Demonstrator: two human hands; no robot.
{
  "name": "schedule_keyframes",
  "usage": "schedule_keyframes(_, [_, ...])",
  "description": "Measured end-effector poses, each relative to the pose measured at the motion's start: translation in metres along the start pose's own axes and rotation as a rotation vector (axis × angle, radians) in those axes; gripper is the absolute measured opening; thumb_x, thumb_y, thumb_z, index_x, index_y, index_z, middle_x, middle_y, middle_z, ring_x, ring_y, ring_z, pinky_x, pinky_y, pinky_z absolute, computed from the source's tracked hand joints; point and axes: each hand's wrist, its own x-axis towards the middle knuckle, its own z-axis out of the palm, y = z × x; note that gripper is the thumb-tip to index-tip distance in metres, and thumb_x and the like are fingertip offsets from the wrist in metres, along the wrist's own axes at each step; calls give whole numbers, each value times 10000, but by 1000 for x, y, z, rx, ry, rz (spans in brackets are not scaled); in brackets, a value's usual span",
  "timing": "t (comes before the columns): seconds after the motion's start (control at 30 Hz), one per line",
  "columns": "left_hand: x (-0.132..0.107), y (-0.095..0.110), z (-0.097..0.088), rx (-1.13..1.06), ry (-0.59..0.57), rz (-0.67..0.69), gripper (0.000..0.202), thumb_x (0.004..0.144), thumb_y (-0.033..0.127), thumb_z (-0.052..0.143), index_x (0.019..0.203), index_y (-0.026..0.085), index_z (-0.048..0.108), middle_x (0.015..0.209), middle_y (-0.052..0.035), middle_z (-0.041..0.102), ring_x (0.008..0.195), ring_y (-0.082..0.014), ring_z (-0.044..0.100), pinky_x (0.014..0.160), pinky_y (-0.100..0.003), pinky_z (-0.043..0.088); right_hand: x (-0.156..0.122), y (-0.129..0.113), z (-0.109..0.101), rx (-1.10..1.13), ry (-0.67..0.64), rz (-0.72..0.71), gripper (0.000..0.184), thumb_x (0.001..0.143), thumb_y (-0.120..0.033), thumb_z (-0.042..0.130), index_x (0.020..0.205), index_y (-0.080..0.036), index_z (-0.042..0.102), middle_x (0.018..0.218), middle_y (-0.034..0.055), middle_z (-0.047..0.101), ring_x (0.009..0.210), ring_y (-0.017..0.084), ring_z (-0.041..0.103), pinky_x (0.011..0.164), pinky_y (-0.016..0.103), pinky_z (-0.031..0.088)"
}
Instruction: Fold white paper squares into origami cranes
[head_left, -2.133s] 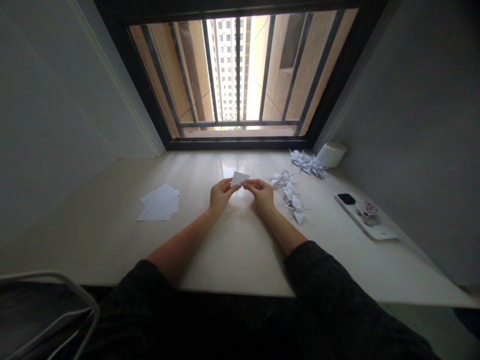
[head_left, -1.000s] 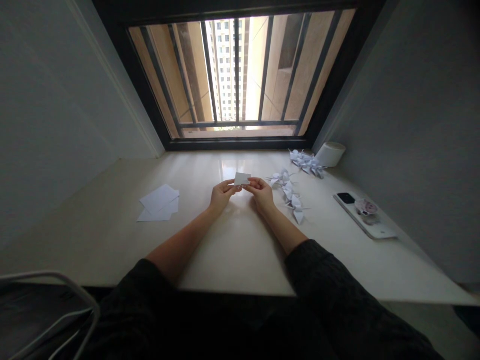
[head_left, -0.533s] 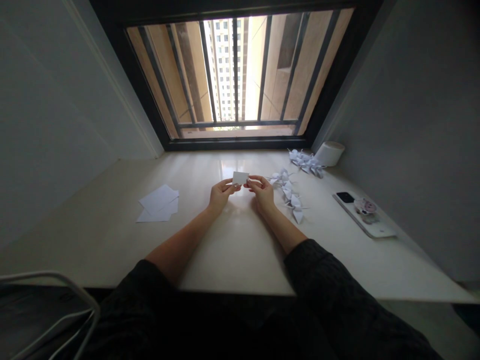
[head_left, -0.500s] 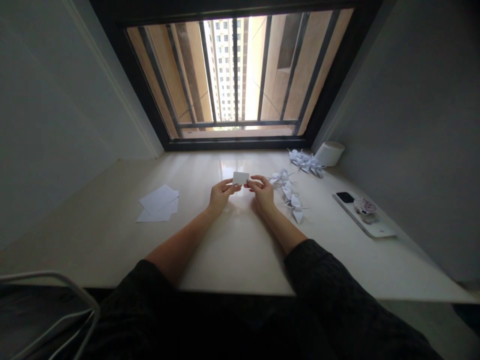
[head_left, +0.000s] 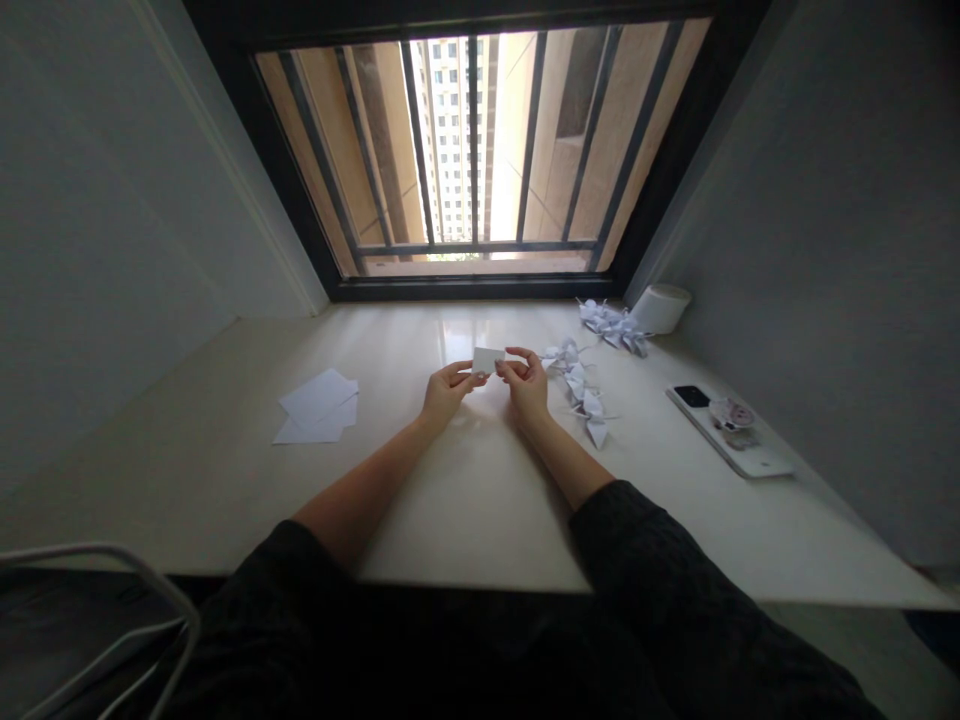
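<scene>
A small folded white paper (head_left: 487, 359) is held up just above the pale desk (head_left: 465, 480), near its middle. My left hand (head_left: 444, 390) pinches the paper's lower left edge. My right hand (head_left: 525, 383) pinches its right side, fingers curled. Both forearms reach in from the bottom, the sleeves dark. A row of folded white paper cranes (head_left: 581, 392) lies just right of my right hand.
A stack of flat white sheets (head_left: 319, 406) lies at the left. More paper cranes (head_left: 613, 324) sit by a white cylinder (head_left: 660, 307) at the back right. A white phone (head_left: 727, 428) lies at the right. A barred window (head_left: 472, 160) is ahead; a chair frame (head_left: 112, 600) is lower left.
The paper has turned from a tilted to a level, smaller-looking rectangle between the fingers. Both hands stay in nearly the same spot, with the fingers shifted along its edges.
</scene>
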Motion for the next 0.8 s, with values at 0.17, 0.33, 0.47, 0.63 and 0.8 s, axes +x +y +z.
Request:
schedule_keyframes(0.17, [0,2,0,8,-2,-2,422,645,394,725,991,168,644,872,-86,718,851,-215,656,704,-288,438,1,2,-2,-113,-13,-23,379,681,-379,657,1006,-211,557,668,-25,624,619,136,569,612,261,434])
schedule_keyframes(0.33, [0,3,0,91,-35,9,334,676,463,678,839,171,686,802,-47,687,776,-180,623,652,-261,438,0,-3,-3,-315,-30,-85,268,791,-399,528,958,-218,636,773,4,638,689,144,557,630,255,421])
schedule_keyframes(0.47, [1,2,0,168,-41,39,328,694,494,648,778,180,688,656,-2,613,647,-133,558,590,-237,431,-4,-10,-2,-437,-164,-224,250,833,-369,482,910,-241,682,900,20,650,784,159,555,659,259,405])
schedule_keyframes(0.63, [3,0,-2,99,33,29,314,669,480,667,733,173,684,654,3,601,619,-115,519,569,-228,443,-8,-14,1,-440,-222,-255,250,828,-356,515,1013,-267,657,854,15,620,760,154,551,657,262,415])
schedule_keyframes(0.8, [6,0,-5,-15,107,-15,319,659,459,679,780,164,691,761,-24,642,696,-126,561,624,-232,470,-9,-17,2,-414,-242,-226,247,771,-383,608,975,-252,657,868,16,623,709,141,554,635,265,432])
